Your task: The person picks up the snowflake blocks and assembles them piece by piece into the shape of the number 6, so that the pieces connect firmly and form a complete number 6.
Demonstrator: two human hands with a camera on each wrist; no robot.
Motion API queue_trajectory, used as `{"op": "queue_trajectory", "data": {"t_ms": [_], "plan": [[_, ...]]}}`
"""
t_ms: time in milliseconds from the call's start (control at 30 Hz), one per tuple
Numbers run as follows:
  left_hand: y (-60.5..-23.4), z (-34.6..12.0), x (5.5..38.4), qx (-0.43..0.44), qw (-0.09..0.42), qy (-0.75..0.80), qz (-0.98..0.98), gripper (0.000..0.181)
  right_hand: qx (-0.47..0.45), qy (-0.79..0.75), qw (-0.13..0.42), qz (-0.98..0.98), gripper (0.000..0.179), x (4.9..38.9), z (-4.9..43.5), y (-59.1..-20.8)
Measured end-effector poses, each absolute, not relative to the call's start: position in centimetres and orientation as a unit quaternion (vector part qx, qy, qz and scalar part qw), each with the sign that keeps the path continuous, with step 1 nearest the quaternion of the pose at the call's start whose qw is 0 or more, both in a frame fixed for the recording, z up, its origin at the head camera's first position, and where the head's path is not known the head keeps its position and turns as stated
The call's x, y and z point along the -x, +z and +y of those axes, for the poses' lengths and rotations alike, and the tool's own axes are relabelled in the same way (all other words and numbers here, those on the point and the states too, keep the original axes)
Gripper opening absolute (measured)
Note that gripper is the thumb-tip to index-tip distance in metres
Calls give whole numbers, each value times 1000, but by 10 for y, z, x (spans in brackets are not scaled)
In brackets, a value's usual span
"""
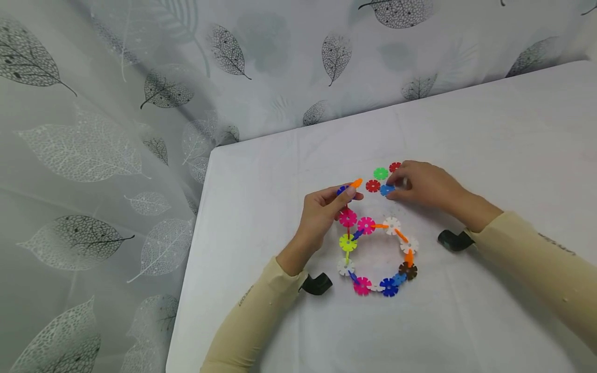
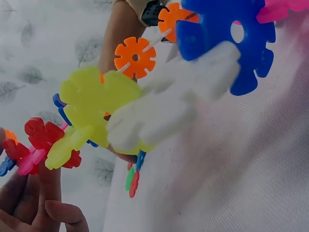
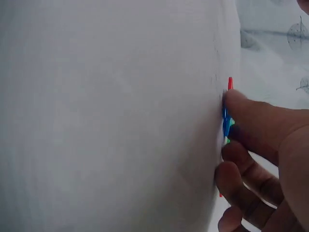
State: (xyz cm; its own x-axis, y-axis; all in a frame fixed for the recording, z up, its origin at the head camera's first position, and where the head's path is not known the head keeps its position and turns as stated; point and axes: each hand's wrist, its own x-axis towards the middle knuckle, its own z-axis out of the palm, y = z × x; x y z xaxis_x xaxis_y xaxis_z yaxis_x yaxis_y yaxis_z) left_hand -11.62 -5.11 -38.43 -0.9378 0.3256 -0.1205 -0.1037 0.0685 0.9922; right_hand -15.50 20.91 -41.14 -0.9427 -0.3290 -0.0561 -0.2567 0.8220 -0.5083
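My left hand [image 1: 322,210] pinches the upper end of a chain of notched plastic flower discs, at a dark blue disc [image 1: 342,191] with an orange disc [image 1: 356,183] slotted to it. Below the fingers the chain runs through a pink disc [image 1: 347,217] and a yellow disc [image 1: 347,242] into a ring of linked discs. To the right, my right hand [image 1: 422,181] has thumb and index finger on the edges of a light blue disc [image 1: 386,190] low over the table. In the right wrist view the blue disc [image 3: 226,118] shows edge-on between the fingertips.
Beside the light blue disc lie a red disc [image 1: 372,186], a green disc [image 1: 380,173] and another red disc [image 1: 395,166], partly behind the right hand. A white cloth covers the table [image 1: 261,217]. Leaf-patterned curtains [image 1: 280,57] hang behind and at the left. Black wrist devices [image 1: 317,284] protrude below both sleeves.
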Motion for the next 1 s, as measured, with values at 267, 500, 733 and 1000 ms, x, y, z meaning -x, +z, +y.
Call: {"op": "queue_trajectory", "data": {"t_ms": [267, 500, 733, 1000], "plan": [[-385, -51, 114, -95, 150, 678, 713, 33, 190, -227, 56, 953, 22, 152, 210, -404], [-386, -49, 115, -91, 145, 676, 716, 30, 163, -350, 96, 917, 22, 149, 208, -396], [-386, -49, 116, -78, 157, 677, 715, 35, 113, -505, 58, 854, 24, 142, 199, -375], [-387, -48, 117, -76, 160, 674, 717, 36, 77, -567, 30, 819, 29, 135, 188, -362]]}}
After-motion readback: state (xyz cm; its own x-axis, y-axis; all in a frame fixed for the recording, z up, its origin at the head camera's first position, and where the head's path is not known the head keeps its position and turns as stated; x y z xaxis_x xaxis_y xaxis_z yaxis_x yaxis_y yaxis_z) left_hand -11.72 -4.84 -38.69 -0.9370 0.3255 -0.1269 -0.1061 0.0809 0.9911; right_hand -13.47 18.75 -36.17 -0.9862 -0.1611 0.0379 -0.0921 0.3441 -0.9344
